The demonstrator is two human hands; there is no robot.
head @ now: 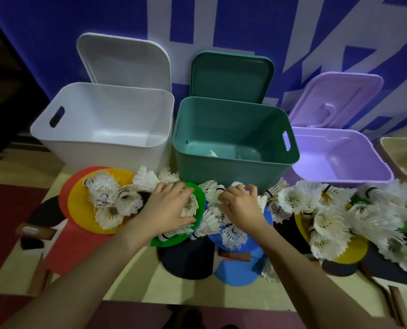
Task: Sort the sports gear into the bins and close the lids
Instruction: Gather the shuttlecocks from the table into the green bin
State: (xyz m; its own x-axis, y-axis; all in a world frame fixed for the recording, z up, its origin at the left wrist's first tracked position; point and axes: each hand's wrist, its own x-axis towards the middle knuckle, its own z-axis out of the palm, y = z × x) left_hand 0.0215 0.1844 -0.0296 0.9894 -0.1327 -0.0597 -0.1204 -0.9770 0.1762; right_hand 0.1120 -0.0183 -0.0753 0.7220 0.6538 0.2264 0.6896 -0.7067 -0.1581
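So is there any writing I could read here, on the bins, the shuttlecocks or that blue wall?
Blue wall: big pale strokes, cut off by the frame, not readable as letters.
Shuttlecock: a small blue mark on one, too blurred to read.
Paddle handle: a pale label, too blurred to read.
White bin, green bin, purple bin: no text visible.

Sports hall: blue lettered banner (221, 24)

floor (136, 284), patterned cream/red | white bin (98, 148), green bin (233, 167), purple bin (340, 162) in a row at back | discs (83, 207), paddles (185, 262), shuttlecocks (328, 224) heaped in front
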